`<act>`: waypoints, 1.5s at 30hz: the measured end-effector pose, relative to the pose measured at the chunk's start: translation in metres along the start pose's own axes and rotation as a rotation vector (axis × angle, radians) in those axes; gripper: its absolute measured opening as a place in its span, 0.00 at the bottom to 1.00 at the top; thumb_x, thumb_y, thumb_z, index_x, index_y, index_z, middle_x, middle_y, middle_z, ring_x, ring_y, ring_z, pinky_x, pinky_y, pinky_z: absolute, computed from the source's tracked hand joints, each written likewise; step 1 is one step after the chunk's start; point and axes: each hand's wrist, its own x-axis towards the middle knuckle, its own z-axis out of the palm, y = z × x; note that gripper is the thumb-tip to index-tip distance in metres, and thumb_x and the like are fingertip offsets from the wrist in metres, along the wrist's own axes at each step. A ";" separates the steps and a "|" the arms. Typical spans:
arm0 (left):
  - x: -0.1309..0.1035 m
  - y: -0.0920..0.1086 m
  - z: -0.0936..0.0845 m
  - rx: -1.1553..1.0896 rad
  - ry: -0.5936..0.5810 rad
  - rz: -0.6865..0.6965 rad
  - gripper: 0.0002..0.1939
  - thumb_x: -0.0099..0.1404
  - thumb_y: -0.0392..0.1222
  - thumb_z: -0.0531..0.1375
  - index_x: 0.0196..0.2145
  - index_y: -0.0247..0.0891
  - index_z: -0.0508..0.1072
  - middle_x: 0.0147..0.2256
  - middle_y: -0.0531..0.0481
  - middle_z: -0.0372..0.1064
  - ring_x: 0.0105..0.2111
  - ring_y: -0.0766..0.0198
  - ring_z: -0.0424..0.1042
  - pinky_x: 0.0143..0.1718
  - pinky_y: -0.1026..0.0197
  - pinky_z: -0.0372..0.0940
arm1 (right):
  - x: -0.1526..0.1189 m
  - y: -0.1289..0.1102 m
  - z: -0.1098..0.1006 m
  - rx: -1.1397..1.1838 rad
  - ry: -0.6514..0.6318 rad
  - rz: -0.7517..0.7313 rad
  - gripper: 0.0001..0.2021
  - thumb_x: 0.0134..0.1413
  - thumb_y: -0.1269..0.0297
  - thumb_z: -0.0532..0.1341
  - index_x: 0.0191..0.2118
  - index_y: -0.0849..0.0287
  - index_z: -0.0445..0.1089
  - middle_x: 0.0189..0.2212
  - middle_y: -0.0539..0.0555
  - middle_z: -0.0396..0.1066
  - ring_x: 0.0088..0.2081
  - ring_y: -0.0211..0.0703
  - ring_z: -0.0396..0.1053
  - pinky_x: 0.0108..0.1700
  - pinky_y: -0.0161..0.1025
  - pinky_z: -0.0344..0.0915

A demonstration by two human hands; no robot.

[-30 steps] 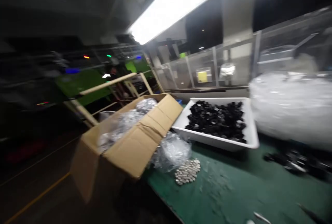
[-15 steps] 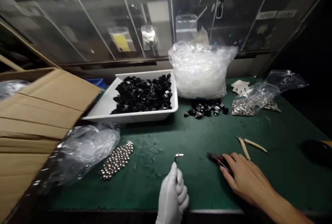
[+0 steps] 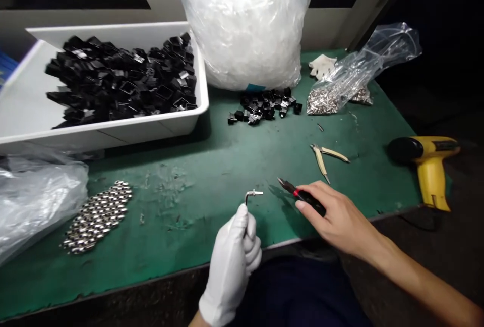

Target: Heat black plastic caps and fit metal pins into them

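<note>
My left hand (image 3: 235, 256), in a white glove, is closed round a thin bent metal rod (image 3: 247, 197). A small silver piece (image 3: 257, 193) sits on the rod's upper end, pointing right. Bare and to the right, my right hand (image 3: 335, 213) grips black-handled pliers (image 3: 308, 200) with a red band, their tip directed up and left toward the silver piece but apart from it. Light-handled pliers (image 3: 321, 163) lie spread beyond my right hand. Shiny metal parts (image 3: 96, 218) form a flat patch at the left.
A white tray (image 3: 151, 127) of black parts stands at the back left, beside a big plastic bag (image 3: 249, 29). Loose black parts (image 3: 264, 105) lie before it. Bagged metal pieces (image 3: 325, 101) and a yellow heat gun (image 3: 431, 165) are at the right.
The view has tilted down and turned right, bringing the heat gun fully into sight. My right hand has lifted the black pliers and turned them toward the rod; my left hand keeps its hold.
</note>
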 end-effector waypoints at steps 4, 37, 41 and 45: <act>0.014 0.002 0.006 0.376 0.062 0.071 0.25 0.70 0.64 0.51 0.26 0.42 0.56 0.19 0.61 0.42 0.17 0.71 0.42 0.18 0.66 0.42 | -0.003 0.005 -0.002 -0.033 0.008 0.055 0.17 0.67 0.55 0.56 0.56 0.55 0.70 0.45 0.57 0.73 0.45 0.51 0.74 0.49 0.48 0.69; 0.059 0.001 -0.044 1.803 0.626 0.889 0.18 0.71 0.51 0.55 0.52 0.42 0.74 0.45 0.39 0.72 0.42 0.47 0.66 0.39 0.52 0.55 | 0.054 -0.054 -0.044 -0.636 -0.425 0.064 0.25 0.64 0.46 0.50 0.36 0.58 0.78 0.29 0.62 0.77 0.31 0.58 0.77 0.31 0.47 0.65; 0.059 0.001 -0.045 1.778 0.619 0.897 0.18 0.71 0.51 0.55 0.51 0.42 0.74 0.45 0.40 0.72 0.41 0.47 0.66 0.38 0.52 0.54 | 0.057 -0.059 -0.043 -0.657 -0.418 0.070 0.24 0.63 0.45 0.52 0.38 0.57 0.79 0.30 0.61 0.78 0.32 0.58 0.77 0.31 0.46 0.66; 0.058 0.001 -0.047 1.756 0.605 0.909 0.17 0.71 0.50 0.55 0.51 0.41 0.74 0.44 0.40 0.72 0.41 0.48 0.67 0.38 0.52 0.53 | 0.060 -0.063 -0.042 -0.693 -0.411 0.067 0.23 0.63 0.45 0.53 0.36 0.57 0.79 0.29 0.60 0.78 0.32 0.56 0.77 0.31 0.45 0.66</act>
